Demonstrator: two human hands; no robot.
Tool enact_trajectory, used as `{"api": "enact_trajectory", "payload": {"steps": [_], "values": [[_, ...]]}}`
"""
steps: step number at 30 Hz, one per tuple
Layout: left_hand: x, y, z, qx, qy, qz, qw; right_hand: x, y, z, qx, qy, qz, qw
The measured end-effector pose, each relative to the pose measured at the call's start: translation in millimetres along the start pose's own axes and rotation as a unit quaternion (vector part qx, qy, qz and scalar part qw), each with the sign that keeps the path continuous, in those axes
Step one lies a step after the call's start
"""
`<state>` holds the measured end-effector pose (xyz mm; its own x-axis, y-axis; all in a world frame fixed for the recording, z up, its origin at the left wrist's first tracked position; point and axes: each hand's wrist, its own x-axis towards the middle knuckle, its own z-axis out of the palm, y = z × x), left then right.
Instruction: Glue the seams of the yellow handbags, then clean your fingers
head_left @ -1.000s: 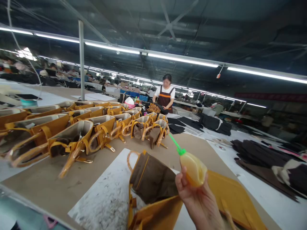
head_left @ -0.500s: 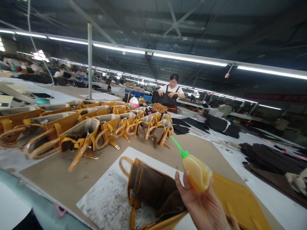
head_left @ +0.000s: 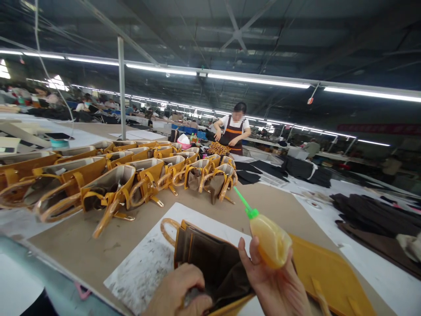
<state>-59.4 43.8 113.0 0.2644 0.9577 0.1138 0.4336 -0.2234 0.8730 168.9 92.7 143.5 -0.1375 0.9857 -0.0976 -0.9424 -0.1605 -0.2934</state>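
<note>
In my right hand (head_left: 278,285) is a soft plastic squeeze bottle (head_left: 270,241) of yellowish liquid, its long green nozzle pointing up and left. Below it lies an open mustard-yellow handbag (head_left: 213,254) with a dark brown lining and a ring-shaped handle on its far left side. My left hand (head_left: 179,289) is at the near left side of this bag, over its strap, with fingers curled closed. A small greyish bit shows between thumb and finger, too hidden to name. A yellow flap or panel (head_left: 329,276) lies to the right, behind my right hand.
Rows of similar yellow handbags (head_left: 108,184) stand on the left of the table. A stained white sheet (head_left: 141,259) lies under the near bag. Dark fabric pieces (head_left: 371,228) are piled at right. Across the table stands a co-worker (head_left: 235,129) in an apron.
My left hand has come into view at the bag's near left side. The bottle stays almost where it was. The co-worker's dark piece has been lowered or put aside.
</note>
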Motion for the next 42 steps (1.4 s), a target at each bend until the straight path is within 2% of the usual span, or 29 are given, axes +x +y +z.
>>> {"api": "enact_trajectory", "payload": {"steps": [4, 7, 13, 19, 26, 28, 33, 37, 42], "values": [[35.1, 32.2, 5.4, 0.041, -0.086, -0.079, 0.992, -2.3, 0.3, -0.2, -0.004, -0.008, 0.003, 1.000], [45.9, 42.3, 9.4, 0.038, -0.105, -0.060, 0.992, -4.8, 1.5, 1.1, -0.007, -0.006, 0.005, 1.000], [57.3, 48.4, 19.7, -0.036, -0.132, 0.011, 0.991, -11.8, 5.2, 10.8, 0.002, 0.023, -0.005, 1.000], [62.7, 49.5, 27.0, -0.035, -0.142, -0.012, 0.989, -14.4, 11.4, 25.3, 0.016, 0.097, -0.039, 0.994], [68.7, 48.6, 38.8, -0.155, -0.169, -0.010, 0.973, -15.1, 10.5, 23.2, 0.027, 0.073, -0.027, 0.997], [69.1, 46.0, 41.7, -0.159, -0.169, -0.023, 0.972, -14.3, 10.0, 20.5, 0.029, 0.060, -0.027, 0.997], [65.5, 34.8, 45.7, -0.095, -0.142, -0.052, 0.984, -17.8, 9.8, 14.6, 0.028, -0.009, -0.018, 0.999], [65.9, 32.0, 50.1, -0.085, -0.137, -0.057, 0.985, -20.9, 10.0, 12.3, 0.025, -0.012, -0.028, 0.999], [72.6, 36.8, 58.4, -0.083, -0.104, -0.057, 0.990, -19.9, 10.0, 12.9, 0.023, -0.024, -0.027, 0.999]]}}
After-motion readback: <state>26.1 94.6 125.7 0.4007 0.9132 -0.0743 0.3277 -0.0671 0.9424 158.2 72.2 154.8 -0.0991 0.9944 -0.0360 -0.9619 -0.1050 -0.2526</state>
